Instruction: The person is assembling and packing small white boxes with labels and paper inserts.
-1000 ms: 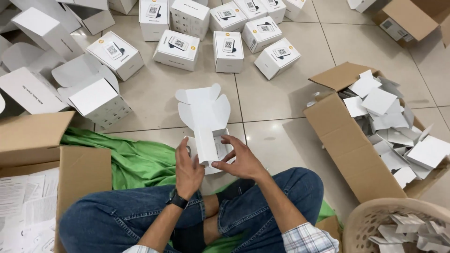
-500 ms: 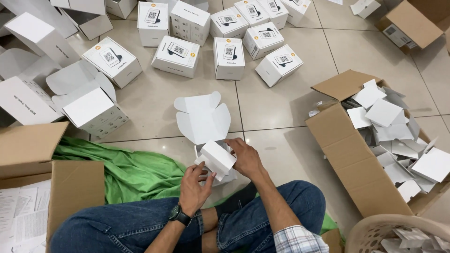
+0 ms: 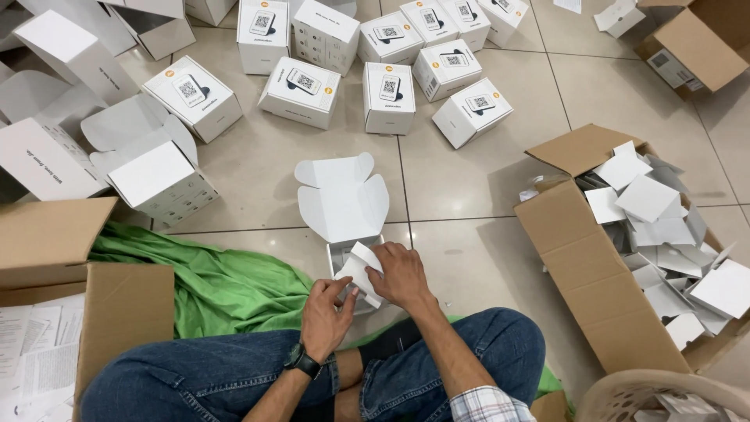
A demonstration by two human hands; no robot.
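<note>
Head view looks down on a tiled floor (image 3: 469, 180) crowded with cartons: a big brown cardboard box (image 3: 594, 266) of loose white card pieces at the right, another brown box (image 3: 125, 312) with printed sheets at the left, and a green cloth (image 3: 226, 273) under the seated person's crossed legs. Finished white boxes (image 3: 388, 95) stand in rows farther off, out of the way. Close in front sits the open white box (image 3: 344, 207), lid flaps thrown back — so its mouth is free. Over that mouth both hands grip a folded white card insert (image 3: 361, 270): the left hand (image 3: 324, 316) pinches its near lower edge, fingers narrow, while the right hand (image 3: 400, 275) lies on its far side, fingers curled over it — the insert between the two, tilted.
</note>
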